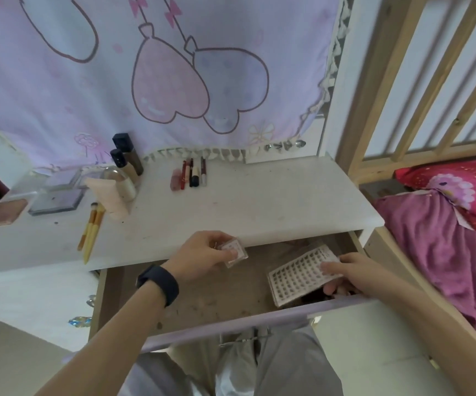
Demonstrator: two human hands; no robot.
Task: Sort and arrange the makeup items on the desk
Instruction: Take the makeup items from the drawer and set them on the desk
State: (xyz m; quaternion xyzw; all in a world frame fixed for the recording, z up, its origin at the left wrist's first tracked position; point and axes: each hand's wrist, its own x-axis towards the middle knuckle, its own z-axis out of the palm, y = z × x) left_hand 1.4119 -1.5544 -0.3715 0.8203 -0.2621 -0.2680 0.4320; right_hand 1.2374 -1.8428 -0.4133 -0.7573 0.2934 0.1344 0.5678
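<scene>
My left hand (205,254) pinches a small clear square case (234,252) above the open drawer (191,298), just below the desk's front edge. My right hand (348,271) holds a white sticker sheet with rows of small dots (296,275) inside the drawer's right side. On the white desk top (259,207) lie a row of lipsticks and pencils (189,175), two yellow-handled brushes (91,228), a pale tube (114,200), two dark-capped foundation bottles (127,158) and flat palettes (55,200).
A pink compact (1,214) lies at the desk's far left. A lilac curtain (157,72) hangs behind the desk. To the right stand a wooden bed frame (419,90) and a bed with magenta bedding (442,247). The drawer's front panel (231,324) juts toward me.
</scene>
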